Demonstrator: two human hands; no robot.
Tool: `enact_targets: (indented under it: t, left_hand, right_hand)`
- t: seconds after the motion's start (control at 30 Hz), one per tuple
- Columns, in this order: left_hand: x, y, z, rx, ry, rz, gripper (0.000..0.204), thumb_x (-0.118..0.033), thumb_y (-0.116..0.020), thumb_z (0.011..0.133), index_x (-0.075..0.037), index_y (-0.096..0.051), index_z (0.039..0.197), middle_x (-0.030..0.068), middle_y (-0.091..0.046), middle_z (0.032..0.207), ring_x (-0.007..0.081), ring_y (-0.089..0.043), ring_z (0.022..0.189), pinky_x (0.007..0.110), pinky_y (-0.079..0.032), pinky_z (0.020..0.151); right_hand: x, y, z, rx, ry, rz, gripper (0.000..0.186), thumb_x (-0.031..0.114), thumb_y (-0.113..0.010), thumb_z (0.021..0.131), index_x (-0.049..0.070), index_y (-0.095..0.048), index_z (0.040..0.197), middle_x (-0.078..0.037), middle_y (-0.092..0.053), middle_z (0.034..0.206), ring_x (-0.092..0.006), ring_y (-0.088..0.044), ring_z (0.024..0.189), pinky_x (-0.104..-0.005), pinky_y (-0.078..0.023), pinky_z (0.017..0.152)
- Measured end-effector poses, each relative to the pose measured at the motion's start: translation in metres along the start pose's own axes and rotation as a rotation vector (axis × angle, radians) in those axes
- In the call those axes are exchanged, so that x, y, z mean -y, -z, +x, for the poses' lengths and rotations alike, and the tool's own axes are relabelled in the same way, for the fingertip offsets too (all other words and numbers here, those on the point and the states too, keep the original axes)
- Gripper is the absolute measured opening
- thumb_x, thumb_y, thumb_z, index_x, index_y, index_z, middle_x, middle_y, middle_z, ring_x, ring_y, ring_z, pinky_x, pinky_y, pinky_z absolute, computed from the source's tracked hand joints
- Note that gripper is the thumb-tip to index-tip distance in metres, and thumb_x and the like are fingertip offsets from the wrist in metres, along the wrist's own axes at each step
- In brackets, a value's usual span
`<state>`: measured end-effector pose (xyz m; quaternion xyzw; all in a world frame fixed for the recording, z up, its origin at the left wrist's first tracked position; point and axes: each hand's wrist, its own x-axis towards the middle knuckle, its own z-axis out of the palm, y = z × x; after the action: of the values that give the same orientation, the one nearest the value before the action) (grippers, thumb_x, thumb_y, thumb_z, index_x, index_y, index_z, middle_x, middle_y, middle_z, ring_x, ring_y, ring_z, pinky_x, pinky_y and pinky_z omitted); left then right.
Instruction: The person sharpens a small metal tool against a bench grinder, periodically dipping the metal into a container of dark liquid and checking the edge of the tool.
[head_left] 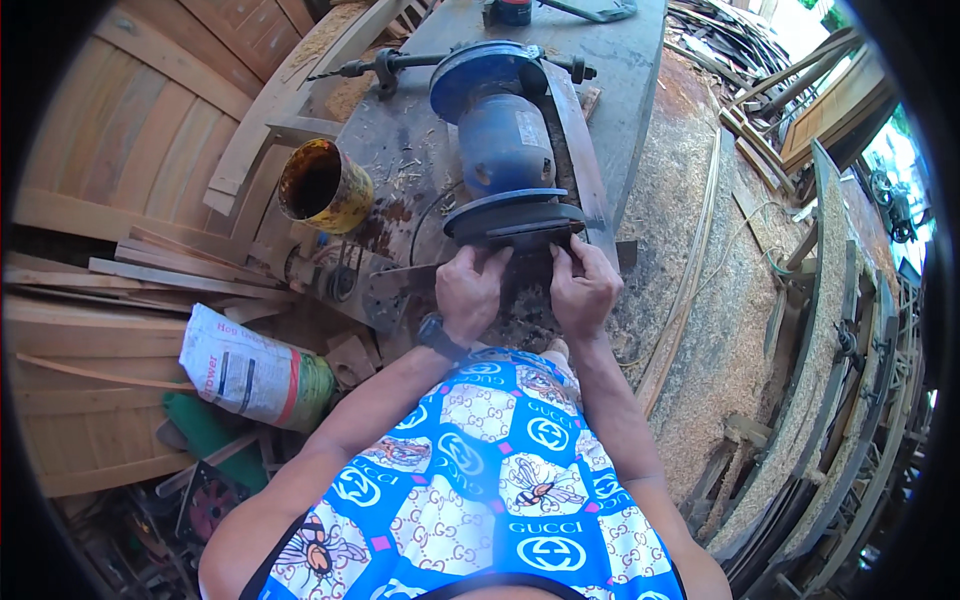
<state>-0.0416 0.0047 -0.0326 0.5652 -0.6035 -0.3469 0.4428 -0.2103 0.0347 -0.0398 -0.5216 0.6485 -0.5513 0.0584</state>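
A blue bench grinder [505, 145] stands on the worn bench before me, with one wheel at its far end and a dark grinding wheel [515, 212] at its near end. At the near wheel's front edge is a thin, dark, flat strip [530, 229], perhaps a metal blade. My left hand [468, 295] has thumb and fingers closed at the strip's left end. My right hand [586, 288] pinches at its right end. The strip's lower part and the exact fingertip contact are hard to make out in the shade.
A stained yellow can [328, 187] stands left of the grinder. Beyond it a long drill-like shaft [350, 70] points left. A white sack [255, 365] and wooden boards [185, 265] lie at left. Sawdust [735, 330] covers the ground at right, beside stacked planks [815, 370].
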Motion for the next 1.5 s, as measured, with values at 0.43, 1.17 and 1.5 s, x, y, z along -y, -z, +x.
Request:
enact_targets:
  t: [0.43,1.17,1.5]
  left_hand:
    - [-0.018,-0.009,0.004,0.031,0.02,0.027,0.03,-0.023,-0.086,0.095,0.006,-0.079,0.094,0.0187,-0.081,0.082,0.0229,-0.079,0.073,0.037,-0.058,0.066]
    - [-0.016,-0.005,0.006,0.029,0.036,-0.05,0.029,-0.022,-0.087,0.095,0.006,-0.079,0.094,0.0113,-0.078,0.074,0.011,-0.069,0.065,0.032,-0.053,0.061]
    - [0.003,0.011,0.002,0.039,0.119,-0.117,0.026,-0.02,-0.083,0.101,0.005,-0.08,0.107,0.0067,-0.079,0.086,0.0079,-0.068,0.075,0.029,-0.055,0.063]
  right_hand:
    - [-0.014,0.008,0.005,-0.066,-0.107,0.002,0.019,0.005,-0.084,0.09,-0.005,-0.08,0.106,-0.02,-0.081,0.098,-0.0325,-0.081,0.087,-0.0398,-0.062,0.081]
    - [-0.006,0.006,0.006,-0.046,-0.188,0.06,0.021,0.004,-0.084,0.091,-0.007,-0.08,0.108,-0.019,-0.082,0.096,-0.0253,-0.081,0.084,-0.0348,-0.063,0.076]
    - [0.014,-0.004,0.002,-0.015,-0.033,0.046,0.021,0.0,-0.083,0.088,-0.006,-0.078,0.107,-0.02,-0.079,0.094,-0.0299,-0.079,0.076,-0.0378,-0.063,0.07]
